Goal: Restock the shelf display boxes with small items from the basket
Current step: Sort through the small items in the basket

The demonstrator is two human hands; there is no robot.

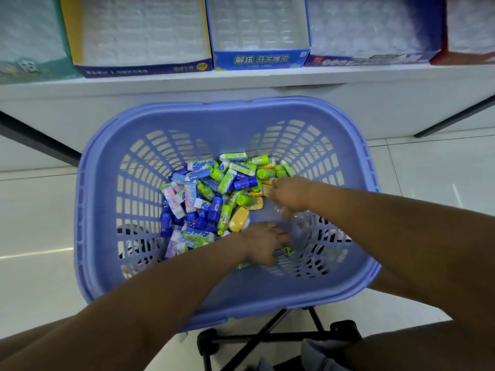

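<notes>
Both hands are down in the blue basket, which stands on a folding stand just in front of the shelf so the display boxes are within easy reach. The left hand curls loosely over something yellow; whether it grips it I cannot tell. The right hand digs, fingers bent and hidden, beside the heap of small items, probably sorting out one kind.
</notes>
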